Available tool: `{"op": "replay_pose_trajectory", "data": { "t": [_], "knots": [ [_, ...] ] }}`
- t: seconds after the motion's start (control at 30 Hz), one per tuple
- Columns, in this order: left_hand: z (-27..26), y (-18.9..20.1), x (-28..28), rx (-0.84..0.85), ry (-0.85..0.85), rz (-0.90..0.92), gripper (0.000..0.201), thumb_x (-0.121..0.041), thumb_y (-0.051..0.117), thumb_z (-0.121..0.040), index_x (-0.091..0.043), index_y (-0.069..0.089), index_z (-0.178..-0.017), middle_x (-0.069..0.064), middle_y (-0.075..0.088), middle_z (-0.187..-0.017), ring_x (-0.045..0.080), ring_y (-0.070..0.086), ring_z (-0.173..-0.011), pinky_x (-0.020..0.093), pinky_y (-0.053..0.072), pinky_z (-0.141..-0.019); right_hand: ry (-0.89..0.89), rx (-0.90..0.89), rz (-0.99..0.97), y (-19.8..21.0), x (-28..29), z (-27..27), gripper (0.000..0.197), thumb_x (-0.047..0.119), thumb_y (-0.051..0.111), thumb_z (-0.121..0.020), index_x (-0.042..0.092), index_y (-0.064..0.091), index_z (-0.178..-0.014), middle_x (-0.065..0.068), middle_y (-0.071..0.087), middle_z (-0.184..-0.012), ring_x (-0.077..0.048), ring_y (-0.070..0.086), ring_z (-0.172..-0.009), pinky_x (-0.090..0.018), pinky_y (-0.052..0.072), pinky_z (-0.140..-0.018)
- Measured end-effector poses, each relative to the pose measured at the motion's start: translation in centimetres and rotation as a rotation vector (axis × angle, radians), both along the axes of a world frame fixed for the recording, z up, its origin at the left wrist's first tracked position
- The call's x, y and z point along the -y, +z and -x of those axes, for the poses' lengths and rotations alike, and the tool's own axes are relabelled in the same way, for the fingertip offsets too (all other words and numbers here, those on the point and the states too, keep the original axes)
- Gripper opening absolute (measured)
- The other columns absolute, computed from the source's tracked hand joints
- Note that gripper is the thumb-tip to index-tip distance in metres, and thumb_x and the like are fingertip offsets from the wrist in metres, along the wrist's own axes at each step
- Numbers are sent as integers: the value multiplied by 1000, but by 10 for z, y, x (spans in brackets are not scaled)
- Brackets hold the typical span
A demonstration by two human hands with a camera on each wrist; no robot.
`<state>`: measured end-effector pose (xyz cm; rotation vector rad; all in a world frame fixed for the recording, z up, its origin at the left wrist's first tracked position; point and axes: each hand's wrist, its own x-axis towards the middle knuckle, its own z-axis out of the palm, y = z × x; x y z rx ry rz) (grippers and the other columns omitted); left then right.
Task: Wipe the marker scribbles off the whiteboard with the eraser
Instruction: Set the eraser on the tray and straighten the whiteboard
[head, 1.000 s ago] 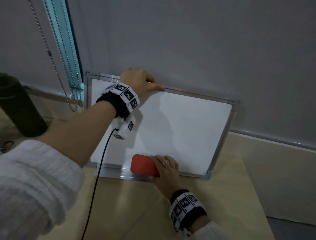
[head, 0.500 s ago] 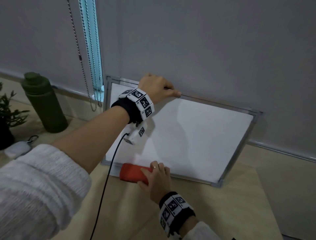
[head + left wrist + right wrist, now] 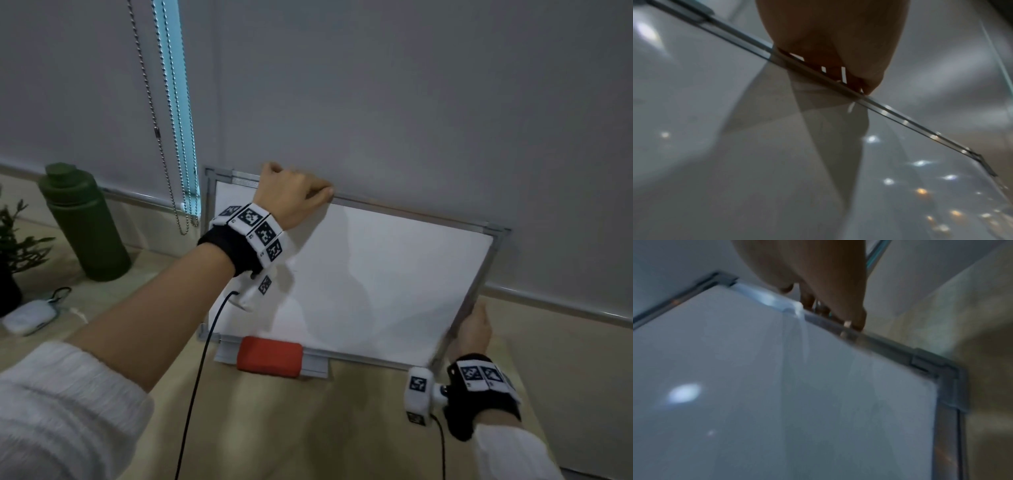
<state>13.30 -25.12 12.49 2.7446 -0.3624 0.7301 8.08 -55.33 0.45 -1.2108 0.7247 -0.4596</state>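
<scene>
Gripping whiteboard [image 3: 359, 291], both hands [image 3: 291, 195]

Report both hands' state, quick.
Left hand: fingers curled over the whiteboard top edge, gripping it.
Right hand: gripping the whiteboard's right edge.

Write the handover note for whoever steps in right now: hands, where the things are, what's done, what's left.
Left hand: grips the top edge of the whiteboard, fingers curled over the frame.
Right hand: grips the board's right edge near the lower corner.
Eraser: red, lying free on the tray at the board's bottom edge; no hand touches it.
The board leans against the wall on the table.
Done: no scribbles visible on the surface.
Left: likely only to steady or set the board; check the spots the left forearm hides.
</scene>
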Motion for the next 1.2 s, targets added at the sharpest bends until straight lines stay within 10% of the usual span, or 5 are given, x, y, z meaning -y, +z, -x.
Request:
{"op": "replay_pose_trajectory", "data": {
  "t": [0.23,0.37,0.57,0.73,1.2],
  "knots": [
    [32,-43,-60,396,233,471,44,-23,53,-85,-13,54,-128,17,44,-142,27,41,-127,35,28,-106,218,181,-378,-4,13,11,33,37,42,-96,19,64,-78,5,70,-63,-7,68,-56,-20,53,-49],
    [68,-85,-98,-46,373,953,49,-24,37,-98,-12,27,-144,15,26,-152,28,29,-138,36,23,-111,198,184,-416,-18,24,4,33,37,51,-89,19,71,-68,4,70,-70,-8,69,-61,-20,53,-49],
    [64,-143,-125,-569,338,925,37,-14,37,-98,-2,48,-131,22,57,-128,37,55,-113,45,44,-98,326,208,-449,-15,22,-4,19,39,69,-46,21,70,-48,6,71,-65,-7,69,-60,-22,54,-49],
    [36,-138,-121,-533,322,1007,37,-2,38,-96,3,48,-131,24,59,-119,34,58,-103,44,47,-92,209,96,-379,-11,24,-20,27,27,44,-99,18,60,-79,4,68,-62,-11,66,-62,-21,53,-49],
    [-27,-141,-113,-411,314,1153,37,3,41,-94,4,49,-130,27,56,-127,31,56,-106,43,47,-93,193,78,-146,7,35,-87,10,24,47,-98,26,56,-94,6,55,-88,-7,47,-73,-23,40,-63]
  ]
}}
